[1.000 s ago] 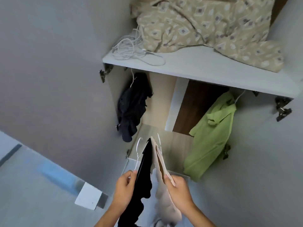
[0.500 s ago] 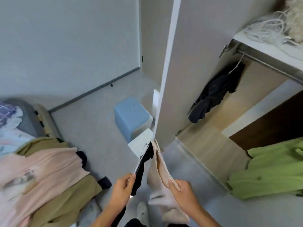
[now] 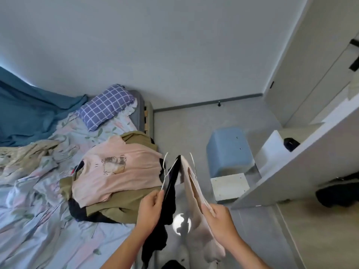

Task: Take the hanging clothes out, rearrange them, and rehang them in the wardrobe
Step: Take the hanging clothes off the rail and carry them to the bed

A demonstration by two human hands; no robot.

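Left hand [image 3: 150, 208], at 6 o'clock in the head view, fingers pinched on the end of a white hanger [image 3: 167, 172] carrying a black garment [image 3: 169, 199] that hangs down past the wrist. Right hand [image 3: 219, 220], at 5 o'clock, fingers closed around a second hanger under a beige garment [image 3: 196, 193]; the two garments' tops nearly touch, the black one just left of the beige. Bed [image 3: 35, 191] fills 8 to 10 o'clock, with a pink T-shirt [image 3: 116, 171] lying on an olive garment [image 3: 118, 206] near its edge and a blue checked pillow [image 3: 105, 106] beyond at 11 o'clock. Blue stool [image 3: 229, 150] stands on the floor at 2 o'clock. Wardrobe door [image 3: 303, 164] at 3 o'clock, a dark garment [image 3: 338, 189] showing behind it.
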